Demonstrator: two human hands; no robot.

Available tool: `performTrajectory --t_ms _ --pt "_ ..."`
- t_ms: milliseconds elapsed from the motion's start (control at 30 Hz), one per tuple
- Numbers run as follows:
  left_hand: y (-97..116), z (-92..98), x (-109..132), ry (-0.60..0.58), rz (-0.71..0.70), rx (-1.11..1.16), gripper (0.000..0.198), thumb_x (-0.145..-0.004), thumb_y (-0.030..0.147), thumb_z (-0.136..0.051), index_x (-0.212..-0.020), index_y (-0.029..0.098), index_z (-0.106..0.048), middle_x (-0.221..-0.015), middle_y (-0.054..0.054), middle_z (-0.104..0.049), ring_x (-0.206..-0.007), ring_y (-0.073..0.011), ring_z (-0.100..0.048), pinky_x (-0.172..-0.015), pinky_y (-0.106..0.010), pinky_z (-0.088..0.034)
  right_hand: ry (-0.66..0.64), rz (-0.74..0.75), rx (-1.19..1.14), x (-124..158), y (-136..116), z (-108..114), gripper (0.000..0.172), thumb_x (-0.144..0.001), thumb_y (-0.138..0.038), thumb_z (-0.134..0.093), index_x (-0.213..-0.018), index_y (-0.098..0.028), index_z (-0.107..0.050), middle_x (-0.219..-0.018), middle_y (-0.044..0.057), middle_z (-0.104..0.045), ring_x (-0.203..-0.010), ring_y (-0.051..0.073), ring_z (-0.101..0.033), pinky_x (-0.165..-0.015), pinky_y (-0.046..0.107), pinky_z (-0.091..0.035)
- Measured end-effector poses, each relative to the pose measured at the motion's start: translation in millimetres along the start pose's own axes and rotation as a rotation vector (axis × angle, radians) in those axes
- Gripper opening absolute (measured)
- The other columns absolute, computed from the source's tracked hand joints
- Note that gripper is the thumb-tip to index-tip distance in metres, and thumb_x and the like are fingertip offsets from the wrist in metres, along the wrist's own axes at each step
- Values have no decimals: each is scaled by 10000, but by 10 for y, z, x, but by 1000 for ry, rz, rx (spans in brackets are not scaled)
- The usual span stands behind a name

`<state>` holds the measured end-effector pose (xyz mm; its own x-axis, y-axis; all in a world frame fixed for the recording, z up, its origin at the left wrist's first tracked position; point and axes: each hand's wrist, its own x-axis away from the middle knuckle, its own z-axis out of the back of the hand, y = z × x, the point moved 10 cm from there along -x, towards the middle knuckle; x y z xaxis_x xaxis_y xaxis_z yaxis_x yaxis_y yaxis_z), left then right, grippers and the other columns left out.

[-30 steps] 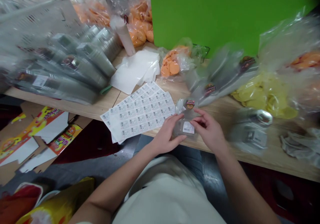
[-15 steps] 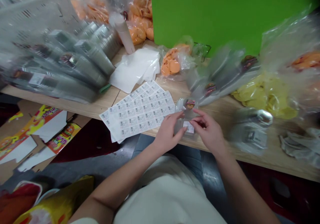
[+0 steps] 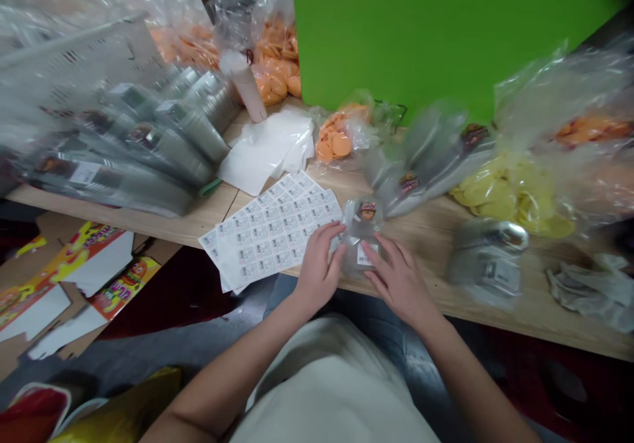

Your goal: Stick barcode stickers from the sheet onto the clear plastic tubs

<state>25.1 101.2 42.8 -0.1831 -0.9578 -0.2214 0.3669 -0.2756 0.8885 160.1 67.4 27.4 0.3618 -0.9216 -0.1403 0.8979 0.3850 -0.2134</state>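
While both hands work close to the bench's (image 3: 430, 232) front edge in the head view, a clear plastic package (image 3: 357, 226) lies between them, its printed emblem toward the back edge and its white barcode label (image 3: 367, 256) toward the front. The left hand (image 3: 319, 261) is at the package's left side, fingers close together and bent, thumb set a little apart; whether they pinch the plastic, I cannot tell. The right hand (image 3: 399, 274) has its fingers slightly spread, the index tip on the label and the thumb below, nearer the front edge.

Left of the package, overlapping label sheets (image 3: 280, 232) reach past the front edge, with white papers (image 3: 270, 146) behind them. Clear packs (image 3: 173, 139) crowd the bench's left end. Toward the back edge sits a bag of orange discs (image 3: 339, 142); farther right are yellow discs (image 3: 510, 199), a blurred clear container (image 3: 483, 268) and crumpled pale cloth (image 3: 592, 291).
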Motion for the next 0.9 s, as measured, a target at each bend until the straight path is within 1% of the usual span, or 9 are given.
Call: performTrajectory --t_ms 133,200,267,367,467,600,767,833,900 --pt "-113 345 50 71 189 24 234 -886 320 -438 -1022 204 -588 -1044 -68 -588 -1001 -187 -528 -844 -325 -426 44 65 -36 -52 -61 169 429 -860 -287 -468 -1283 -358 -458 -1330 105 -386 -1160 276 -416 -911 467 -385" --pt "-183 372 110 46 356 178 256 -872 368 -458 -1000 202 -605 -1028 -60 -603 -969 -184 -545 -815 -309 -432 132 98 -82 -21 -141 318 444 -840 -278 -503 -1277 -346 -465 -1343 102 -366 -1164 279 -405 -930 479 -366" --pt "-185 178 187 -82 523 483 298 -846 399 -502 -1044 197 -598 -1007 -58 -617 -927 -175 -568 -794 -302 -445 230 127 -143 46 -230 480 521 -805 -293 -563 -1308 -316 -427 -1338 103 -378 -1163 279 -398 -949 481 -352" --pt "2 -262 317 -319 736 960 303 -746 350 -656 -992 179 -612 -817 -19 -628 -710 -109 -585 -699 -252 -465 314 153 -191 166 -314 683 606 -761 -300 -629 -1322 -288 -400 -1309 106 -416 -1148 268 -400 -947 455 -363" --pt "133 -517 363 -385 866 1160 237 -678 327 -723 -793 152 -612 -643 27 -574 -544 -48 -523 -606 -194 -445 277 154 -174 271 -297 772 507 -775 -272 -608 -1261 -302 -467 -1356 102 -370 -1148 263 -411 -926 451 -377" --pt "256 -707 304 -486 828 1127 378 -710 503 -639 -841 149 -611 -680 -1 -586 -595 -94 -559 -595 -226 -459 268 74 -128 430 -160 816 405 -768 -284 -614 -1165 -275 -532 -1305 95 -444 -1123 254 -440 -913 453 -398" --pt "295 -872 291 -526 752 893 298 -726 421 -659 -772 137 -582 -605 24 -558 -535 -74 -536 -589 -221 -451 313 85 -114 619 -90 841 294 -743 -264 -652 -1016 -265 -543 -1331 85 -444 -1142 255 -445 -913 453 -414" --pt "293 -861 292 -490 720 837 365 -794 481 -549 -943 151 -596 -760 -30 -640 -662 -122 -606 -680 -276 -485 353 18 -108 729 187 923 416 -749 -298 -648 -1133 -279 -487 -1298 95 -479 -1137 259 -469 -911 464 -414" --pt "250 -665 224 -393 599 702 407 -846 483 -454 -1089 175 -559 -961 -74 -656 -851 -170 -626 -797 -328 -480 431 -162 -60 928 712 1072 561 -764 -352 -626 -1269 -276 -394 -1255 113 -517 -1130 279 -489 -911 497 -398"
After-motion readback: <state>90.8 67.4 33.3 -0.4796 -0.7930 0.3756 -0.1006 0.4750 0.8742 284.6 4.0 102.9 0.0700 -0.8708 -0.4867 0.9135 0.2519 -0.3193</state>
